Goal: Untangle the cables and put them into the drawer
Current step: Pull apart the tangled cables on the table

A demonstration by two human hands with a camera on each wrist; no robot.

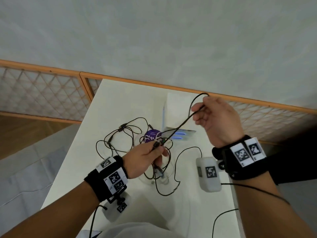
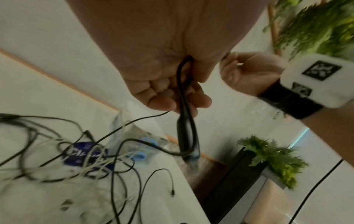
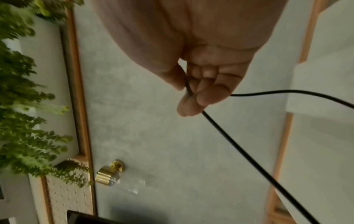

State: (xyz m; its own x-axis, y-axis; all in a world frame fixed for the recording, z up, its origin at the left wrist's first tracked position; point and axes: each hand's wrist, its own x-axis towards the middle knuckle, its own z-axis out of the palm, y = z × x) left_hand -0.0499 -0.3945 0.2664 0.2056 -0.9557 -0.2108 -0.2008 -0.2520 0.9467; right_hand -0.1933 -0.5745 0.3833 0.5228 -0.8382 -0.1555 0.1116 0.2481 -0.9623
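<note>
A tangle of thin black cables [image 1: 127, 134] lies on the white table [image 1: 188, 212], mixed with pale wires [image 2: 91, 160]. One black cable [image 1: 180, 126] runs taut between my hands, above the table. My left hand [image 1: 145, 157] grips its lower part, folded into a loop with a plug [image 2: 186, 133] hanging from the fist. My right hand [image 1: 216, 117] is raised to the right and pinches the same cable [image 3: 229, 136] between thumb and fingers; a loop of it arcs over the hand. No drawer is in view.
A purple round label [image 1: 151, 135] and a clear pack with blue shapes [image 1: 180, 134] lie under the tangle. A white box [image 1: 178, 107] stands behind them. Green plants [image 2: 275, 153] stand beyond the table's right edge. A wall with a gold knob [image 3: 109, 172] is ahead.
</note>
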